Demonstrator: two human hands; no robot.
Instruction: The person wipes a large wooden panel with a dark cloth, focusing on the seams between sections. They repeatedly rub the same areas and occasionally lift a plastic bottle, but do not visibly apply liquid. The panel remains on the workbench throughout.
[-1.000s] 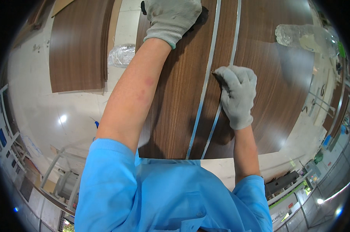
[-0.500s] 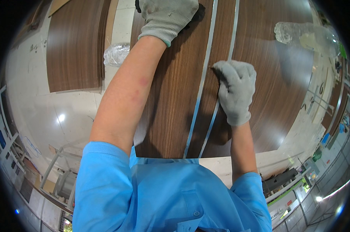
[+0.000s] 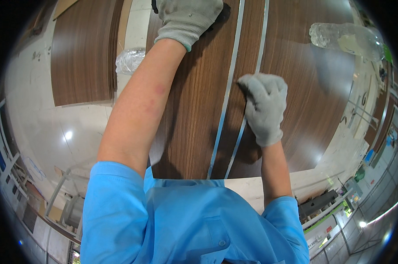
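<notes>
Both gloved hands press the wood panel between 2 edge strips.

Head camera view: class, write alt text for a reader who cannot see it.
A person's gloved right hand is closed on a thin pale edge strip lying along a dark wood-grain panel, while the gloved left hand presses the panel's far end. A clear plastic bottle lies at upper right.

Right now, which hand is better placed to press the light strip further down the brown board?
Probably the right hand. Its gloved fist already rests on the right light strip of the wood panel, halfway along. The left hand is stretched to the panel's far end, beside the strips, not on them.
</notes>
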